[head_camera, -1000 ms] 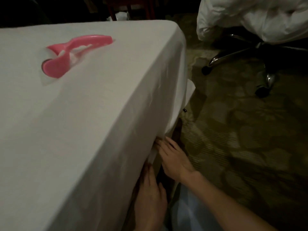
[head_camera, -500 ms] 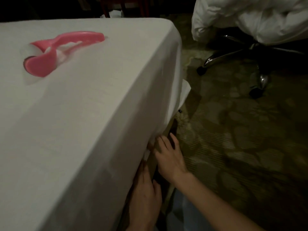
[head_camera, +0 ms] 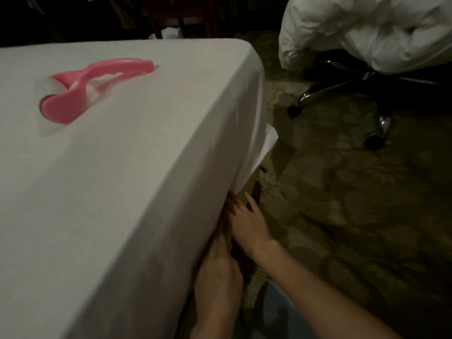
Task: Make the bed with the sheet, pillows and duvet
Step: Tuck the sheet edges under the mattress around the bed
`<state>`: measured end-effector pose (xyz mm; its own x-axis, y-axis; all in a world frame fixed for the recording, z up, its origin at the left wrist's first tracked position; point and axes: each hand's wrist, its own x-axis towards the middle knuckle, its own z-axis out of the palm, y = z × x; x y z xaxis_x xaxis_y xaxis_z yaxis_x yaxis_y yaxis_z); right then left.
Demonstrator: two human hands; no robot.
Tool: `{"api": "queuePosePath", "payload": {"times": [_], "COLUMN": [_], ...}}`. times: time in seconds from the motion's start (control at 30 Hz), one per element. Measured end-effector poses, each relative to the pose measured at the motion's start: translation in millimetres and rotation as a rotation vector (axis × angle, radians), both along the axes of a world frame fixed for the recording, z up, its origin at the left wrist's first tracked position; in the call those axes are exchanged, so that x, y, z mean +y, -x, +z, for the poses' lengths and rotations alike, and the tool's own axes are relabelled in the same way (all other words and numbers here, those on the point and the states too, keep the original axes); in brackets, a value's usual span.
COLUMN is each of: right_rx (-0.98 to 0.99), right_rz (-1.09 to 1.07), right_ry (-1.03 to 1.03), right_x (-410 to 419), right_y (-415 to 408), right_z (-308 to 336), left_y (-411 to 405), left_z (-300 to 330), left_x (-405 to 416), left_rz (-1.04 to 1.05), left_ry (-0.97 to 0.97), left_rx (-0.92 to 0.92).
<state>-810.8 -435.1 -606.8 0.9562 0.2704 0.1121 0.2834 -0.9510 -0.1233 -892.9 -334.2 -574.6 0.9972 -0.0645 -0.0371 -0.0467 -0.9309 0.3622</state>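
We see one white sheet [head_camera: 137, 182] spread over the bed, one pink tool [head_camera: 80, 94] on it. Our left hand [head_camera: 217, 275] and right hand [head_camera: 247, 223], fingers straight, press along its lower edge; one bundled duvet [head_camera: 367, 30] sits on the chair [head_camera: 342, 91].

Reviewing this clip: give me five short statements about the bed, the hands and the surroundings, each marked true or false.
1. A pink plastic tool lies on top of the white sheet. True.
2. Both hands are on top of the mattress. False: the left hand and right hand are low at the bed's side, at the sheet's lower edge.
3. The duvet is spread over the bed. False: it is bundled on the office chair.
4. The floor is carpet. True.
5. The right hand holds the pink tool. False: it holds no tool.
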Motion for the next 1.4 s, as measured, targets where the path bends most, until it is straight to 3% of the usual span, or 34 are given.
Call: {"api": "queuePosePath", "payload": {"times": [0.1,0.17,0.23,0.33,0.5,0.53,0.6,0.67,0.7,0.77,1.03,1.1,1.17,1.23,1.3,1.4], "right_rx": [0.099,0.046,-0.072,0.030,0.098,0.167,0.323,0.106,-0.035,-0.107,0.076,0.164,0.110,0.048,0.138,0.120], "right_rz": [0.039,-0.089,-0.231,-0.084,0.001,0.015,-0.047,-0.194,-0.272,-0.260,-0.057,-0.090,-0.314,-0.544,-0.556,-0.476], "right_ry": [-0.418,-0.594,-0.493,-0.357,-0.111,-0.103,-0.414,-0.627,-0.584,-0.440,-0.168,-0.358,-0.672,-0.765,-0.821,-0.976], "right_x": [-14.8,-28.9,-40.5,-37.1,-33.9,-40.5,-59.3,-79.5,-84.5,-87.4,-78.1,-86.8,-97.4,-100.4,-97.1,-90.0], "right_y": [-6.4,-14.5,-22.8,-35.7,-77.8,-85.7,-91.8,-90.6,-89.3,-89.0,-131.7,-129.9,-129.5,-135.9,-143.7,-148.7], "right_z": [-1.9,-0.3,-4.4,-11.6,6.0,5.8,8.0,2.5,-1.5,-9.9,6.0,11.9,15.1,12.7,9.3,9.1], "left_y": [-19.4,-35.4,-43.7,-47.6,-80.5,-87.5,-95.4,-103.1,-106.3,-109.1,-107.1,-107.7,-111.9,-119.4,-131.0,-142.5], "left_z": [-22.1,-24.5,-24.2,-27.3,-42.6,-42.3,-39.0,-29.7,-28.2,-29.8,-29.2,-22.0,-19.5,-23.1,-26.6,-30.3], "left_x": [-0.6,-4.0,-8.7,-14.2,-22.0,-25.4,-34.2,-41.9,-43.6,-43.6,-44.7,-49.1,-53.9,-57.8,-61.9,-63.8], "left_rz": [-0.073,-0.088,-0.073,-0.070,-0.128,-0.129,-0.112,-0.092,-0.097,-0.100,-0.097,-0.085,-0.135,-0.200,-0.212,-0.202], "left_ry": [0.078,0.045,-0.015,-0.107,0.013,0.033,0.070,0.111,0.119,0.120,0.089,0.062,0.057,0.039,0.048,0.149], "left_rx": [-0.085,-0.065,-0.016,-0.019,-0.020,0.006,0.048,0.096,0.086,0.071,0.086,0.098,0.053,-0.014,-0.023,0.050]}}
